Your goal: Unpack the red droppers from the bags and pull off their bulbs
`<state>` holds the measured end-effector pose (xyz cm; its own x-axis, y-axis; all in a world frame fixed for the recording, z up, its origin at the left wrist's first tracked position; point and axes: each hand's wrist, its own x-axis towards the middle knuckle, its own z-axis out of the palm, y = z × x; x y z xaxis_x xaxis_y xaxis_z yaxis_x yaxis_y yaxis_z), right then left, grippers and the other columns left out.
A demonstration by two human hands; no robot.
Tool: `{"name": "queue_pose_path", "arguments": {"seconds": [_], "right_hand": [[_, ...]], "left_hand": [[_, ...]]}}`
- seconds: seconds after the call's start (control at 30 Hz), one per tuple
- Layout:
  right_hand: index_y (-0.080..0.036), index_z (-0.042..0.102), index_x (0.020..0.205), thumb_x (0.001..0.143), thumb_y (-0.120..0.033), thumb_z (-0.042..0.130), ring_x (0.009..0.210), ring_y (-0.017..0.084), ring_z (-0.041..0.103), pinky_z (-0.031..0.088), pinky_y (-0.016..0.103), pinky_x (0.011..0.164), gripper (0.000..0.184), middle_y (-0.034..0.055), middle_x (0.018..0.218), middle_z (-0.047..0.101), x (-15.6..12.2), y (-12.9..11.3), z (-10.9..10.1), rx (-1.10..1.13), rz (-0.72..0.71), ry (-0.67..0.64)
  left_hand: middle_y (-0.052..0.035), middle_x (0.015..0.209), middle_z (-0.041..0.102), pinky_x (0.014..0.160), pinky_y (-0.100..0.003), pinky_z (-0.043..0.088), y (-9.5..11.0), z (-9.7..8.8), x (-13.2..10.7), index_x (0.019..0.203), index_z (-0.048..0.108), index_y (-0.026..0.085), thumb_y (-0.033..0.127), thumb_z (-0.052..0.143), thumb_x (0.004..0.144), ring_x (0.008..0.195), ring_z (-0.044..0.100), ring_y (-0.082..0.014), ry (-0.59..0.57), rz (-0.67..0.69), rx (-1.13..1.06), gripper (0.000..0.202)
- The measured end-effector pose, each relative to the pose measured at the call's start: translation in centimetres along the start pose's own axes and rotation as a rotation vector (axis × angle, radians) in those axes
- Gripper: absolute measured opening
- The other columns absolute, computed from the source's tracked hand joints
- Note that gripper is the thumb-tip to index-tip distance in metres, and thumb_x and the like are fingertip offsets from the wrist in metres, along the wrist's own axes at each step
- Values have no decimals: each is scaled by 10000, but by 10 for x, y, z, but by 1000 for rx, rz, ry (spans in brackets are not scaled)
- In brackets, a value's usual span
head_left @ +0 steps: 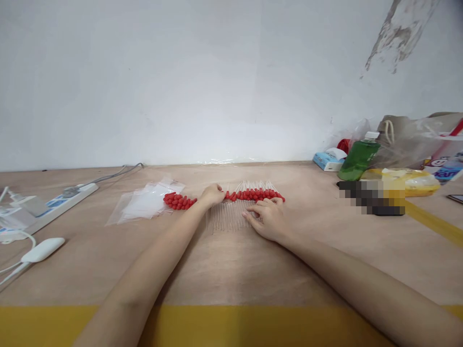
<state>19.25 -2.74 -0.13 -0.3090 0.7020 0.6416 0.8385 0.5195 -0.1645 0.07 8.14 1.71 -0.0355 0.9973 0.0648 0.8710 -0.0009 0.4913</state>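
Note:
A row of thin sticks with red bulb-like ends [255, 194] lies across the middle of the table, with pale stems pointing toward the wall. In front of them is a row of clear thin rods [229, 218], side by side. My left hand [213, 194] is at the left end of the row, its fingers curled together; what they pinch, if anything, is hidden. Over the right part of the clear rods rests my right hand [269, 218], fingers apart, touching the red ends. Left of my left hand lies another cluster of red ends [178, 201], partly hidden by my wrist.
Clear plastic bags [142, 201] lie flat at the left. Farther left are a power strip [65, 205] and a white cabled device [45, 249]. A tissue pack [327, 161], a green bottle [359, 156] and a yellow packet [415, 182] stand at the right, near a pixelated dark item [372, 196].

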Motion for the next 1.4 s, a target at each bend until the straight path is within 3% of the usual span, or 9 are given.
{"name": "queue_pose_path", "arguments": {"seconds": [0.17, 0.33, 0.47, 0.63, 0.77, 0.93, 1.07, 1.23, 1.4], "right_hand": [[-208, 668, 769, 828, -381, 482, 667, 117, 485, 209, 339, 779, 261, 2, 638, 600, -4, -2, 6, 7, -24, 99], [-208, 658, 798, 813, -341, 497, 716, 134, 489, 228, 352, 810, 209, 13, 707, 594, -6, 0, 5, 53, -21, 167], [-201, 583, 1072, 802, -354, 503, 918, 201, 498, 272, 378, 850, 320, 88, 998, 568, -7, 0, 2, 39, -5, 248], [-192, 457, 1247, 779, -454, 516, 1151, 281, 380, 238, 456, 940, 540, 129, 1252, 459, -6, -4, 0, -64, -181, 220], [-246, 557, 1120, 835, -384, 476, 1043, 208, 472, 160, 468, 974, 326, 42, 982, 643, -7, -8, 4, -26, -309, 106], [-247, 621, 1001, 870, -330, 434, 783, 145, 503, 176, 432, 949, 243, -7, 695, 641, -6, -11, 9, 19, -331, 62], [-235, 655, 897, 872, -313, 432, 726, 131, 478, 167, 425, 944, 237, -11, 634, 611, -4, -14, 11, 47, -337, 70], [-230, 654, 800, 866, -295, 440, 686, 116, 447, 186, 390, 904, 233, -23, 586, 580, -5, -12, 8, 83, -368, 82], [-211, 638, 766, 853, -262, 463, 651, 107, 417, 224, 346, 847, 202, -34, 546, 546, -7, -10, 4, 97, -441, 130]], "left_hand": [[-138, 895, 640, 592, -287, 425, 7, -1, 2, 1016, 513, 125, 291, 592, 664, 753, 615, -234, 58, -42, 13, 397], [-114, 960, 590, 711, -296, 433, 5, -10, -15, 1103, 419, 133, 216, 466, 773, 841, 580, -194, 221, 76, -5, 344], [-63, 922, 554, 767, -293, 435, -16, -21, -48, 1065, 444, 160, 167, 455, 791, 835, 551, -161, 391, 533, 10, 275], [-46, 904, 589, 752, -262, 458, -52, -17, -89, 1019, 502, 194, 163, 442, 839, 841, 569, -144, 411, 997, 60, 192], [-49, 887, 603, 746, -267, 475, -61, -8, -101, 991, 520, 195, 169, 449, 846, 831, 579, -144, 444, 1025, 32, 164], [-73, 955, 573, 765, -274, 467, -55, -7, -100, 1061, 511, 177, 141, 455, 842, 877, 556, -147, 420, 1065, 12, 229], [-100, 1076, 529, 769, -300, 440, -52, -9, -98, 1088, 539, 185, 230, 494, 844, 887, 535, -157, 340, 1049, 62, 253], [-44, 960, 608, 802, -376, 339, -48, -18, -101, 796, 638, 220, 286, 502, 841, 867, 509, -186, 304, 1033, 229, 158], [-24, 901, 633, 803, -377, 306, -46, -21, -107, 763, 624, 207, 253, 503, 836, 874, 478, -193, 296, 1090, 264, 148]]}}
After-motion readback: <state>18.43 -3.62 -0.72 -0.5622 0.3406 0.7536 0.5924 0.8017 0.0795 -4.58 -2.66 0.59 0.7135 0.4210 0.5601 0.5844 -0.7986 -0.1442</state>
